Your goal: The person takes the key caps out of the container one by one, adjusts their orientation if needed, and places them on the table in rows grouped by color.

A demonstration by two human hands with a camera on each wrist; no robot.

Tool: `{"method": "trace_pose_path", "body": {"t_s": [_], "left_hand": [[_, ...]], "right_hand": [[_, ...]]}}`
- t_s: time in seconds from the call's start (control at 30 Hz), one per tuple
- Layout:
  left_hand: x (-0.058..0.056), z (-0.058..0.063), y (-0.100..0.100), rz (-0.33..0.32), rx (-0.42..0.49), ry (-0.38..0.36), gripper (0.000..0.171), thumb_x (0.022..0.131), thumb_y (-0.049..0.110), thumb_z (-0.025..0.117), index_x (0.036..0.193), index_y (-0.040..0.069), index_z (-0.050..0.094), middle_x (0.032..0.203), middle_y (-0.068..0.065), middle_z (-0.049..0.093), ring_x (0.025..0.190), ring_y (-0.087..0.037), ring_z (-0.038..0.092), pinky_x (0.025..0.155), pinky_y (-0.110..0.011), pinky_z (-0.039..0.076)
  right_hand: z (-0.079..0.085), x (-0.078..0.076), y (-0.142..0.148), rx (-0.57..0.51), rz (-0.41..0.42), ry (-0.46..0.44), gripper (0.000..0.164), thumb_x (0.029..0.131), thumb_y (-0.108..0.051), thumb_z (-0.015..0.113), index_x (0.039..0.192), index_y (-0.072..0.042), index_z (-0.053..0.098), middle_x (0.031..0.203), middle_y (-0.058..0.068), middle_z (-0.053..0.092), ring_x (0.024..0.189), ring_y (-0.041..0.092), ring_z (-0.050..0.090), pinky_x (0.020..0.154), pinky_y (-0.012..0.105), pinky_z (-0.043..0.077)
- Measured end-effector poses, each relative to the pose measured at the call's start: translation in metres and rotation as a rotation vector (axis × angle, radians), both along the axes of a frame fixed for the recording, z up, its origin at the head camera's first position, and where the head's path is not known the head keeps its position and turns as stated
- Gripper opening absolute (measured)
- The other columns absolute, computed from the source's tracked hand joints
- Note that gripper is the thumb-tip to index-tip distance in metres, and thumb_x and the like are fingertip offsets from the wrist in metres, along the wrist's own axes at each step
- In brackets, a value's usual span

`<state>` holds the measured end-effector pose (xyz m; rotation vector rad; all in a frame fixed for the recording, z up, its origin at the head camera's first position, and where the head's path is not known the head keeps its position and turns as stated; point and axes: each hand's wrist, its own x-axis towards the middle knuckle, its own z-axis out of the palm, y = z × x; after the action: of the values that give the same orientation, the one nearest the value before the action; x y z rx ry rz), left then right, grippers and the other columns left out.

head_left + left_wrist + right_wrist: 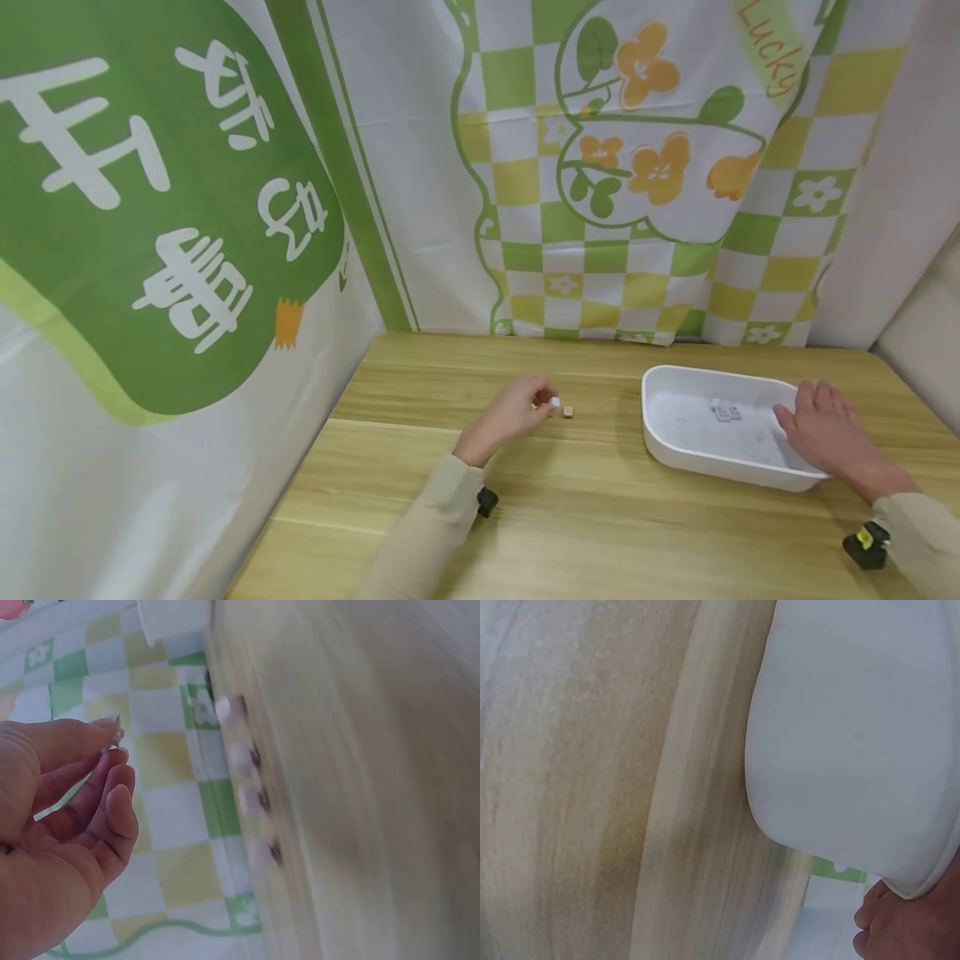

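My left hand (517, 406) is just above the table, left of a white plastic tub. Its thumb and fingertips pinch a small white cube (554, 402), seen edge-on and partly covered by the fingers in the left wrist view (117, 736). Close by, another small cube (567, 412) sits on the wood; the left wrist view has several pale cubes (242, 760) in a row, blurred. On the right, my right hand (831, 433) grips the end rim of the tub (720, 467), thumb toward the inside and fingers over the outer side. Several small whitish cubes (723, 412) lie inside the tub.
The wooden table (585, 517) reaches back to a hanging cloth (592, 283) with green and yellow checks. Another cloth (187, 467) with large white characters hangs along the left side. Dark wrist devices show on both sleeves.
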<state>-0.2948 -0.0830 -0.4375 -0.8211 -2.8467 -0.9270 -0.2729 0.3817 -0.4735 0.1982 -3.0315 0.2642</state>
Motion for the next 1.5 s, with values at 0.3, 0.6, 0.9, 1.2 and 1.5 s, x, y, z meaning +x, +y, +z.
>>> {"method": "trace_pose_path", "body": {"t_s": [0.3,0.6,0.9,1.2,1.5], "left_hand": [[-0.005,-0.009,-0.034,-0.016,-0.016,-0.058,0.011,0.093,0.013,0.065,0.102,0.008,0.067,0.094,-0.003,0.068,0.086,-0.013,0.062,0.075,-0.025,0.051],[-0.005,-0.013,-0.059,-0.026,-0.045,-0.113,0.008,0.091,0.007,0.066,0.099,0.006,0.067,0.091,-0.004,0.069,0.083,-0.014,0.062,0.074,-0.027,0.052],[-0.006,-0.022,-0.069,-0.039,-0.113,-0.140,0.006,0.086,0.012,0.073,0.092,0.010,0.071,0.084,0.000,0.067,0.076,-0.010,0.058,0.069,-0.026,0.049],[-0.010,-0.027,-0.065,-0.024,-0.210,-0.134,0.009,0.088,0.014,0.072,0.097,0.012,0.073,0.087,-0.001,0.070,0.077,-0.011,0.060,0.067,-0.026,0.048],[-0.010,-0.024,-0.063,-0.008,-0.210,-0.195,0.013,0.089,0.018,0.072,0.101,0.013,0.072,0.100,-0.008,0.072,0.092,-0.021,0.066,0.080,-0.037,0.054]], "right_hand": [[0.002,0.001,0.000,-0.013,-0.008,-0.021,0.076,0.106,-0.041,0.024,0.135,0.028,0.013,0.139,0.054,0.011,0.128,0.066,0.014,0.105,0.074,0.016],[0.001,0.001,0.000,-0.039,-0.003,-0.048,0.079,0.106,-0.043,0.022,0.138,0.028,0.009,0.141,0.054,0.007,0.132,0.066,0.009,0.110,0.072,0.010],[0.003,-0.002,0.001,-0.041,0.003,-0.036,0.078,0.106,-0.042,0.022,0.138,0.028,0.010,0.141,0.055,0.008,0.132,0.067,0.010,0.110,0.072,0.010],[0.005,0.000,0.000,-0.050,-0.002,-0.066,0.080,0.106,-0.044,0.021,0.139,0.028,0.006,0.142,0.054,0.005,0.133,0.067,0.008,0.109,0.072,0.011],[0.005,0.000,-0.001,-0.071,-0.014,-0.086,0.083,0.106,-0.046,0.020,0.141,0.027,0.003,0.144,0.053,0.002,0.134,0.066,0.005,0.110,0.073,0.009]]}}
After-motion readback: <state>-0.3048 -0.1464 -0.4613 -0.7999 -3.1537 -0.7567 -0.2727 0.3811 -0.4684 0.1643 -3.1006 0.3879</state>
